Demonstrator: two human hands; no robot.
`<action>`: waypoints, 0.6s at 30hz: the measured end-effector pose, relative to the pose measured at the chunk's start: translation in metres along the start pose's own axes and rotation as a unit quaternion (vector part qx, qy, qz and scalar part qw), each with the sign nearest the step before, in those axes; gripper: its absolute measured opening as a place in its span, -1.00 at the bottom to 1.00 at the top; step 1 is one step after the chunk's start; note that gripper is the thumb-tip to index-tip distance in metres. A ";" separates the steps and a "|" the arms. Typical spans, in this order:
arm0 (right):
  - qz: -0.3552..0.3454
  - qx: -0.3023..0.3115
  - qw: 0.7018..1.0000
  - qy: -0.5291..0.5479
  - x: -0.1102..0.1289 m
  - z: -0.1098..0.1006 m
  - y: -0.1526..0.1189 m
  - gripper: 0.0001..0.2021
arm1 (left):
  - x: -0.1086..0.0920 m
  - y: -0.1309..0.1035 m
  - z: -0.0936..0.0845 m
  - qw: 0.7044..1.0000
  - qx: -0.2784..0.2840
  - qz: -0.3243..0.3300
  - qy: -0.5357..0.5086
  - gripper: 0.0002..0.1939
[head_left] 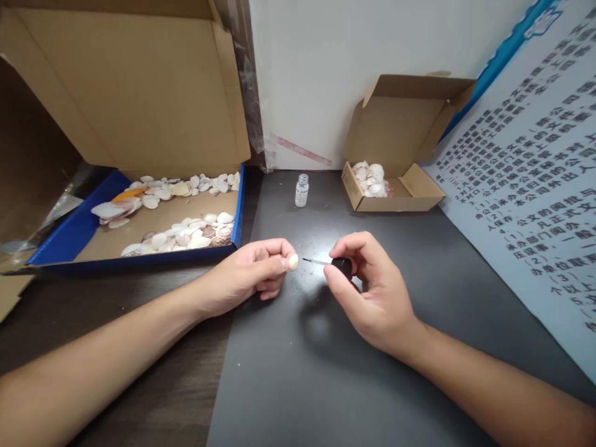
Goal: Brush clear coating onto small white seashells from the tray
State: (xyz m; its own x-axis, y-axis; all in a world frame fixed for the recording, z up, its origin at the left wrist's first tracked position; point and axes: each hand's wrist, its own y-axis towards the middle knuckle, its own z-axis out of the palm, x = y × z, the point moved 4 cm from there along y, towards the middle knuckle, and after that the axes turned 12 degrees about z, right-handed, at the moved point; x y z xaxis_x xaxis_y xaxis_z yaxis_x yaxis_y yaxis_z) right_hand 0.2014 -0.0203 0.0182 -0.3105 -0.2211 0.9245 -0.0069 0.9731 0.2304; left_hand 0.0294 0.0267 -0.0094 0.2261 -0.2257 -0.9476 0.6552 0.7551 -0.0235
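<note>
One bench: showing wood grain on the left and dark grey on the right, with a white panel standing along the far edge and a printed board slanting down the right side.
Blue-sided box: bordering the left, its lid tilting back, its near right corner coming close behind the left hand; loose shells are lying along its far and near sides.
Small carton: sitting well beyond the right hand, against the back, with white shells heaping in its left part.
Hands: facing each other over the grey surface, the left pinching a small shell between thumb and finger, the right gripping a black cap.
Bottle: standing upright and uncapped beyond the hands, roughly in line with the space between them; bare grey surface is stretching from it back to the fingers.
Brush: projecting leftward from the cap, its long axis lying almost level and crosswise, its dark tip pointing at the shell.
Shell: resting in the left fingertips, so that hand is the nearer one; from the right hand it is lying leftward, just past the brush tip.
Gap: separating tip from shell by a sliver, the two apparently not touching; depth is staying hard to judge.
</note>
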 end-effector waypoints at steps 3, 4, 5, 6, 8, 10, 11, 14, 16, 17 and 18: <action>-0.011 0.014 1.000 0.008 0.001 0.001 0.001 -0.90 | -0.001 0.000 0.000 1.000 -0.001 0.000 -0.001 -0.78; -0.013 0.013 1.000 0.001 0.002 0.001 0.001 -0.90 | -0.001 0.000 0.001 1.000 -0.001 0.001 -0.001 -0.77; -0.015 0.008 1.000 -0.009 0.002 0.000 0.001 -0.89 | -0.001 0.000 0.001 1.000 0.000 0.002 -0.003 -0.77; -0.016 0.002 1.000 -0.019 0.002 0.000 0.001 -0.89 | -0.001 0.000 0.001 1.000 0.000 0.003 -0.006 -0.76; -0.016 -0.003 1.000 -0.024 0.002 0.000 0.001 -0.88 | -0.001 0.001 0.001 1.000 0.000 0.001 -0.013 -0.75; -0.017 0.007 1.000 -0.007 0.001 0.000 0.000 -0.89 | -0.001 0.000 0.001 1.000 0.000 -0.002 -0.019 -0.75; -0.017 0.012 1.000 0.003 0.001 0.001 0.000 -0.89 | -0.001 0.000 0.001 1.000 0.000 -0.002 -0.020 -0.75; -0.009 0.012 1.000 0.003 0.000 0.001 0.000 -0.87 | -0.002 0.000 0.001 1.000 -0.001 0.000 -0.023 -0.76; -0.003 0.012 1.000 0.001 -0.001 0.001 0.000 -0.86 | -0.002 0.000 0.000 1.000 -0.006 -0.003 -0.024 -0.77; -0.001 0.016 1.000 0.005 -0.001 0.002 0.000 -0.86 | -0.002 0.000 0.000 1.000 -0.009 -0.005 -0.025 -0.77; -0.002 0.022 1.000 0.013 0.000 0.002 0.000 -0.87 | -0.003 0.000 0.000 1.000 -0.011 -0.007 -0.027 -0.78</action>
State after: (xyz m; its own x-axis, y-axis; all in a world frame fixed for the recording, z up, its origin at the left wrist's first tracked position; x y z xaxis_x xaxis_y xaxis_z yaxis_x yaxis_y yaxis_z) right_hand 0.1997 -0.0202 0.0172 -0.2854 -0.2265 0.9313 -0.0503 0.9739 0.2214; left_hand 0.0289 0.0271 -0.0068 0.2561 -0.2691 -0.9284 0.6426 0.7649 -0.0444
